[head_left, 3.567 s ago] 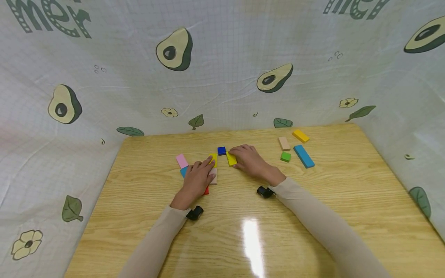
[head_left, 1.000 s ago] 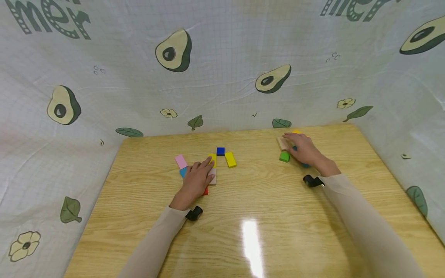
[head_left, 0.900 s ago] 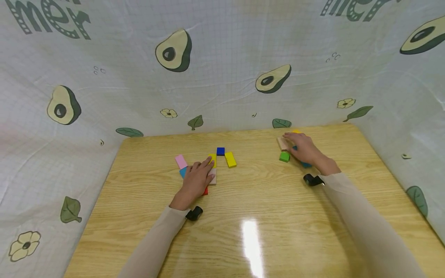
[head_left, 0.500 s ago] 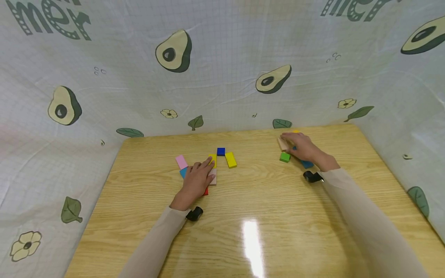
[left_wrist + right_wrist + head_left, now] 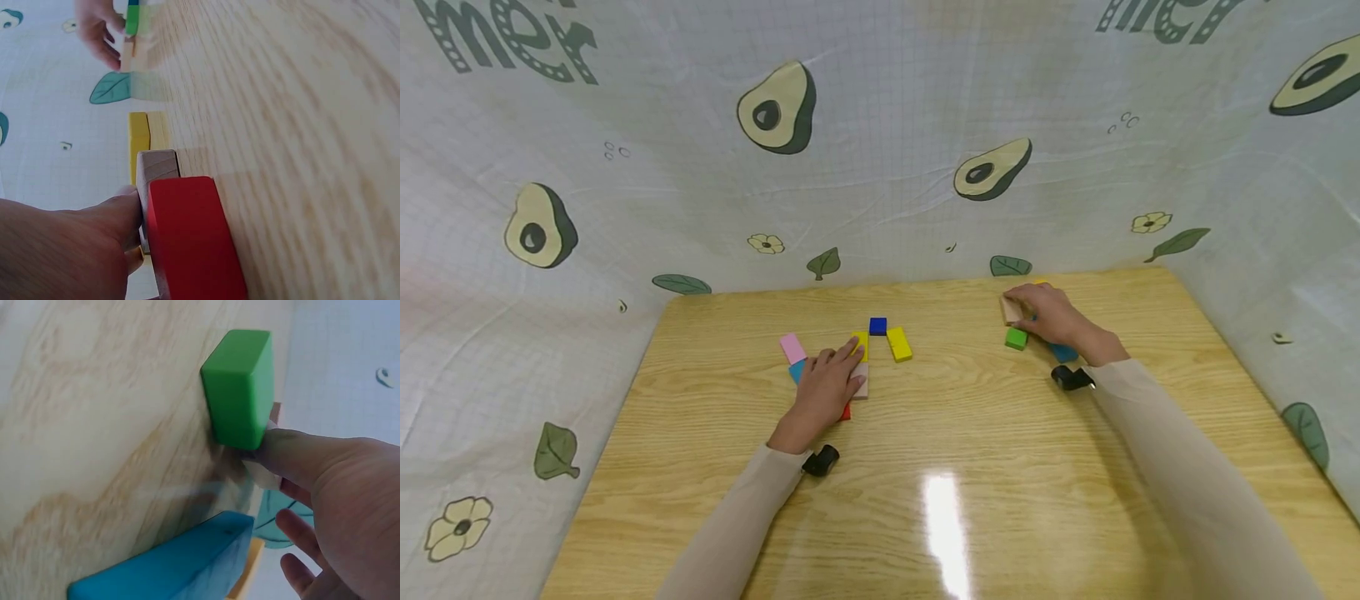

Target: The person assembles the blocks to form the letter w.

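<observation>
- In the head view, the beige block (image 5: 1011, 311) is seen on the counter (image 5: 955, 433), pinched between the right hand's (image 5: 1060, 318) thumb and fingers.
- In the right wrist view, that block is largely hidden behind the green block (image 5: 234, 390).
- By the left hand (image 5: 822, 390), fingers outstretched, a yellow block (image 5: 862, 337) and a pale block (image 5: 861, 383) are touched.
- The red block (image 5: 194, 237), mostly covered from above, is plainly shown by the left wrist view.
- The pink block (image 5: 791, 348) is shown only from the head.
</observation>
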Available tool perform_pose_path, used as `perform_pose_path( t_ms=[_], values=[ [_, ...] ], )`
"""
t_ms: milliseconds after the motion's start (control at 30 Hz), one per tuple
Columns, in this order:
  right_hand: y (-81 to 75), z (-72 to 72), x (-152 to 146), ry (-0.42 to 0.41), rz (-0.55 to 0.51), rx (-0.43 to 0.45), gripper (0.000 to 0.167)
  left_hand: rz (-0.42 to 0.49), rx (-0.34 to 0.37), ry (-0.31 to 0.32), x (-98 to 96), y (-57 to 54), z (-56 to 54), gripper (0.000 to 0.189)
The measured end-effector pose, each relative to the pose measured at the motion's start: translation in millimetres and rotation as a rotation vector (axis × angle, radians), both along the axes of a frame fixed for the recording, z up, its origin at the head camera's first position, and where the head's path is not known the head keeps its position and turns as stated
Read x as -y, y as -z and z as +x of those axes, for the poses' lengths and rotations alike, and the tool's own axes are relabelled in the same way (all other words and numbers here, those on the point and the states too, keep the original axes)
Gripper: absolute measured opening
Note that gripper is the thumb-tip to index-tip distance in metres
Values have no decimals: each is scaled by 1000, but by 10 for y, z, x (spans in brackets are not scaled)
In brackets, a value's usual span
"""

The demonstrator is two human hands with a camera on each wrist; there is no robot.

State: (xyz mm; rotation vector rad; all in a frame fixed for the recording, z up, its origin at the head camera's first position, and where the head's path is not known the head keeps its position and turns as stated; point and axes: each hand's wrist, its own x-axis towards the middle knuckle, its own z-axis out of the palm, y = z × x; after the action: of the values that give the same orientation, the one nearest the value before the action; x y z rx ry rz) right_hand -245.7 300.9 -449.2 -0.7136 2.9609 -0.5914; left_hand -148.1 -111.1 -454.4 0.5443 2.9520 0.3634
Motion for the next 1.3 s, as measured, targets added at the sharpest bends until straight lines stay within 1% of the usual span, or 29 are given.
perform_pose_path(
  t_ms=[133, 267, 433, 533, 633, 833, 1000, 1200, 1300],
  values=[
    [-27, 41, 54, 5, -41, -30, 57, -8, 0, 4, -4, 6, -18, 54],
    [-58, 107, 175, -12, -85, -66, 58, -22, 4, 7, -9, 9, -37, 54],
    [-70, 213, 392, -45, -81, -94, 60, -24, 14, 3, -6, 9, -39, 54],
    [-65, 290, 535, -67, -79, -83, 61, -20, 33, -4, -4, 3, -35, 55],
    [-44, 375, 676, -88, -70, -72, 60, -15, 36, -5, -2, -1, -31, 55],
    [-18, 557, 912, -136, -53, -63, 58, -5, 9, 0, 10, 14, -19, 55],
    [1, 688, 1040, -177, -40, -66, 59, 4, 5, 2, 9, 23, -26, 55],
    [36, 804, 1150, -220, -38, -64, 58, 6, 13, 1, 10, 26, -31, 55],
    [43, 854, 1215, -240, -39, -50, 57, 11, 18, -1, 15, 32, -34, 55]
  ],
)
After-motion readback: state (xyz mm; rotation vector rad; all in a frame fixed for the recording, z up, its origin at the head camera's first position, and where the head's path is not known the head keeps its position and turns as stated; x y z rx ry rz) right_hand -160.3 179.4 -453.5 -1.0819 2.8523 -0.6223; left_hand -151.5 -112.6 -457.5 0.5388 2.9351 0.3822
